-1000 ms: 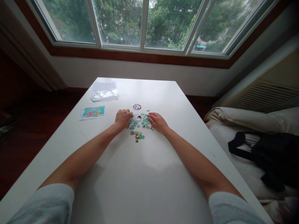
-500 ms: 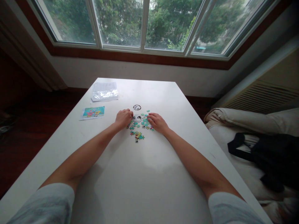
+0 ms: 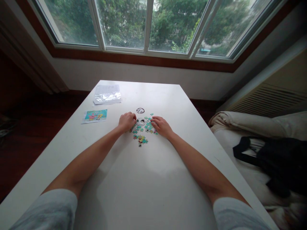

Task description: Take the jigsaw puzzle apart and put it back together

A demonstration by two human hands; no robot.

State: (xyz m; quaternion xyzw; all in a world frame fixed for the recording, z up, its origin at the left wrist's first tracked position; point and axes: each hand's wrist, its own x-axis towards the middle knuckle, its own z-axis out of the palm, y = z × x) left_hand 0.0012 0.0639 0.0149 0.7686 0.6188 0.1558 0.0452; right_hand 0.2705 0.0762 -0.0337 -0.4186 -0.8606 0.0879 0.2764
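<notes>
Loose jigsaw pieces [image 3: 148, 126], mostly turquoise, lie in a cluster on the white table [image 3: 148, 179]. My left hand [image 3: 127, 122] is at the cluster's left side, its fingers curled in a pinch on a small puzzle piece at the fingertips, largely hidden. On the right, my right hand [image 3: 162, 126] rests with its fingers stretched and slightly bent over the pieces; nothing shows in its grasp. Between the hands is a round black-and-white mark [image 3: 140, 121]. Nearer to me sits a joined section of puzzle [image 3: 140, 140] with a yellow cartoon figure.
A printed cartoon picture card [image 3: 96, 115] lies at the left, with a clear plastic sleeve [image 3: 107, 94] behind it. Beyond the cluster is a second round mark [image 3: 140, 110]. To the right of the table, a black bag-like item [image 3: 271, 159] rests on a pale sofa [image 3: 230, 124].
Both hands stay almost in place, with only slight finger movement. The whole view has shifted a little.
</notes>
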